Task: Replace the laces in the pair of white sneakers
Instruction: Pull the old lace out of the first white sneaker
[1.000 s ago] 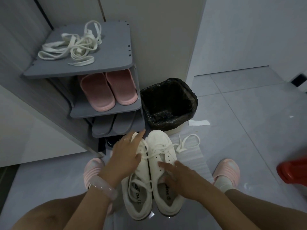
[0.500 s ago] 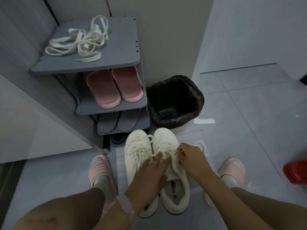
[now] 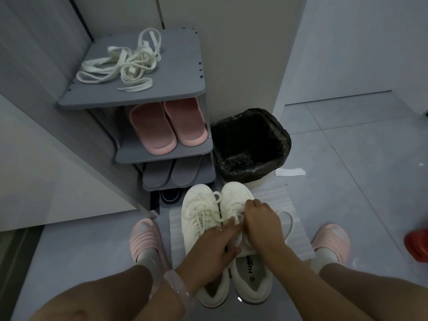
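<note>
Two white sneakers stand side by side on a white mat [image 3: 280,200] between my feet, the left sneaker [image 3: 196,212] laced and the right sneaker [image 3: 252,281] with its insole showing. My left hand [image 3: 213,249] lies across both, its fingers stretched out and pressing on the right sneaker's tongue. Over that sneaker's lacing my right hand [image 3: 262,220] is curled and pinches its lace; a loop of lace [image 3: 288,224] trails to the right on the mat. A tangle of spare white laces [image 3: 122,66] lies on the top of the grey shoe rack [image 3: 180,89].
The rack holds pink slippers [image 3: 166,126] and grey slippers [image 3: 171,174] on lower shelves. A black-lined bin [image 3: 250,144] stands just behind the sneakers, a paper scrap [image 3: 289,172] beside it. A red object [image 3: 416,244] sits at the right edge. My feet wear pink slippers [image 3: 144,237].
My left hand drew back from the left sneaker's toe and now presses on the right sneaker. My right hand moved forward from the right sneaker's side and took hold of its lace.
</note>
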